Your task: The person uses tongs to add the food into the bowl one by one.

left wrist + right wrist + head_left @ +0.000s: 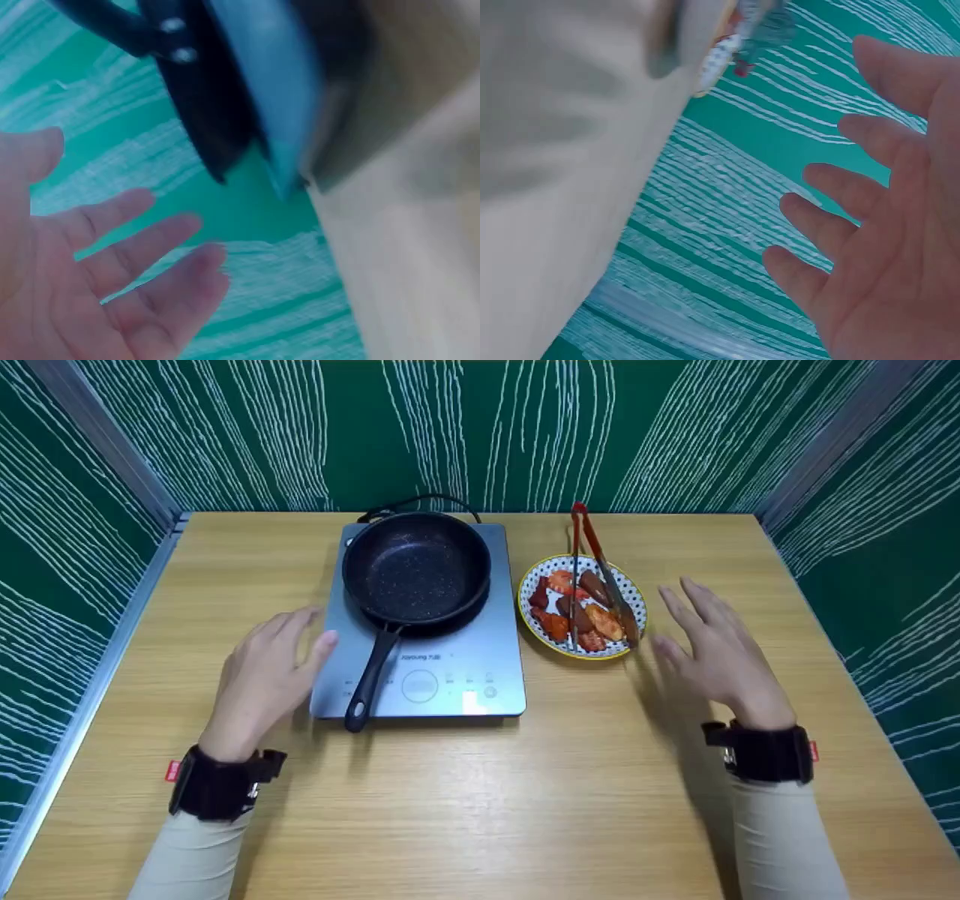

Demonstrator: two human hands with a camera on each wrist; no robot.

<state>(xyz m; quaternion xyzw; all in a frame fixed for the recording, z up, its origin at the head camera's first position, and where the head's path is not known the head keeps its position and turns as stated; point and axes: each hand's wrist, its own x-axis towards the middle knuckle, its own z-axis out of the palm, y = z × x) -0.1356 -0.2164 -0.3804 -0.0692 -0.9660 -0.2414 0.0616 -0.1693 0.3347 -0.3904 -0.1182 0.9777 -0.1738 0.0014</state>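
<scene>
A black frying pan (416,574) sits on a silver induction cooktop (480,682), its handle (369,682) pointing toward the front. My left hand (266,675) hovers just left of the cooktop, holding nothing; the left wrist view shows its fingers (142,255) spread and relaxed. To the right of the cooktop, a dotted plate (541,574) bears several pieces of reddish-brown food (604,621). Red-handled tongs (591,540) lean across that plate, their tips spread apart. Right of the plate is my right hand (716,652), raised over the table with its fingers loosely extended and nothing in them.
The wooden table (480,810) extends in front of the cooktop and plate. A black cord (435,497) runs behind the pan. Green walls with white streaks (525,435) stand at the back and both sides. Each wrist wears a black strap (769,751).
</scene>
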